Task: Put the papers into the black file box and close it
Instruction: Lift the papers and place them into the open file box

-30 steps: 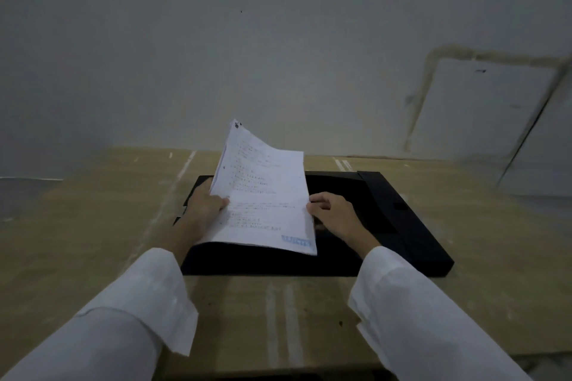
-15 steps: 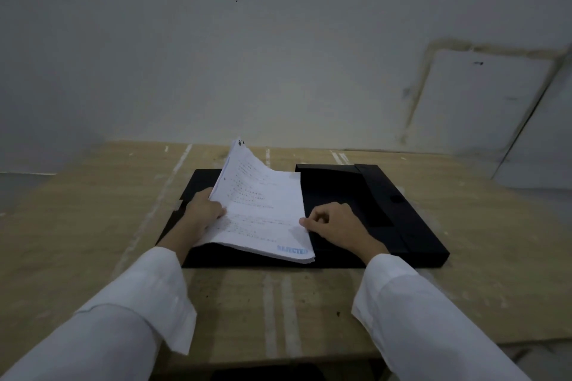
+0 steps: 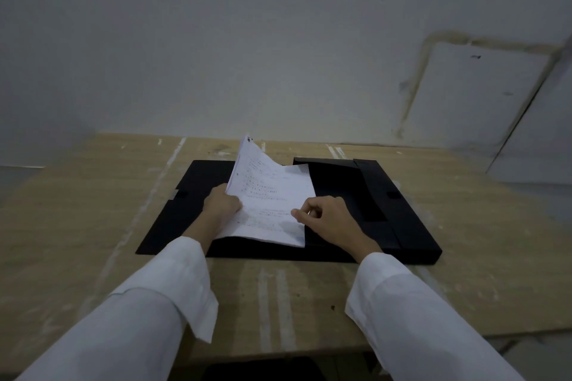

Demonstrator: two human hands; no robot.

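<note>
White papers (image 3: 272, 198), print illegible, hide the black file box (image 3: 402, 213) interior.

The print on the papers (image 3: 272, 198) is too small and dim to read. The papers cover the middle of the black file box (image 3: 399, 213), so its floor there is hidden. The left hand (image 3: 221, 206) has its fingers tucked behind the sheets' left edge (only knuckles and thumb side show). The right hand (image 3: 328, 218) hides the papers' right edge beneath it. Both white sleeves (image 3: 418, 318) run off the bottom edge, and the table (image 3: 93, 226) is cut off at left and right.
</note>
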